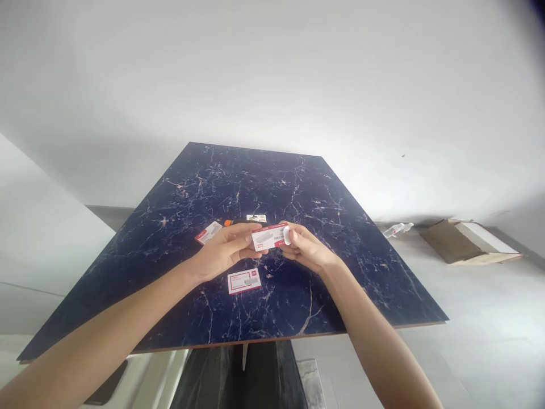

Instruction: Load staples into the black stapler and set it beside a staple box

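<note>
Nearest the camera: my left forearm (110, 318) and right forearm (370, 318), converging over the surface (276, 176). Fingers of my left hand (217, 253) clamp one end of the held carton (264, 237), red and white; those of my right hand (309, 250) clamp the other, thumb beside a white rounded piece (287, 235). Carton is up in front of me, printed face visible.

Outward: front carton (244, 281) lies flat, nearer my body; side carton (208, 233) is left of my left hand; orange-and-black item (229, 222) is partly hidden behind that hand; far carton (256, 217) lies beyond.

Status, judged: one carton in handling, three out of hand. Cannot tell whether any is opened, or how much remains.
</note>
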A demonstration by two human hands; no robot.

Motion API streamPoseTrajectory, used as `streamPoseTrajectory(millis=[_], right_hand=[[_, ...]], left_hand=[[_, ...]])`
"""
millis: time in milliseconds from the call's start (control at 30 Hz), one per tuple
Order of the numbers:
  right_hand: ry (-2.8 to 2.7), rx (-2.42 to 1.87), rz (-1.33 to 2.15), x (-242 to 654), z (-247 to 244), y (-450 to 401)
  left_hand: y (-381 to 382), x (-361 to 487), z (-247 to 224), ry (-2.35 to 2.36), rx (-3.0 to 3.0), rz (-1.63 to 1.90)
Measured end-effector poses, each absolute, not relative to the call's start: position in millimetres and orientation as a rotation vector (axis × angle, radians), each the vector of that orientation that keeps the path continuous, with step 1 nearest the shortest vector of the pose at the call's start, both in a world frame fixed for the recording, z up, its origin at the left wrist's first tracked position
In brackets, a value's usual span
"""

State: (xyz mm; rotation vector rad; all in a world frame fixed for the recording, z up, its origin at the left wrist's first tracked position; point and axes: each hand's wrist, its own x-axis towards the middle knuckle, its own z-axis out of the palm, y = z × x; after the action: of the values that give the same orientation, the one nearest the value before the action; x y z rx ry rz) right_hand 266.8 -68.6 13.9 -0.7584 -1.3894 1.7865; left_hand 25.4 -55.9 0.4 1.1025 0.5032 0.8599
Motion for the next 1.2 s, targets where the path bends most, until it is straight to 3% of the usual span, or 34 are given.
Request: streamPoseTrajectory(millis=[600,967,1100,1200], right_hand=[[-1.337,-0.918,1.560,261.7,17.9,-65.8],[-1.545,-0.769,1.758,268.9,15.3,-69.7],[-1.372,-0.912,1.566,276.0,17.7,-62.8],[-1.199,-1.214,1.297,285.1,10.8,-51.2]], left_hand=[[-53.0,24.2,3.3,0.533,1.094,0.901],[-54.7,22.7,4.4,0.535,1.189,0.823],[-50.1,16.5,8.5,0.744,1.497,0.784],[-45.0,9.9,10.9,1.018,1.818,0.941]])
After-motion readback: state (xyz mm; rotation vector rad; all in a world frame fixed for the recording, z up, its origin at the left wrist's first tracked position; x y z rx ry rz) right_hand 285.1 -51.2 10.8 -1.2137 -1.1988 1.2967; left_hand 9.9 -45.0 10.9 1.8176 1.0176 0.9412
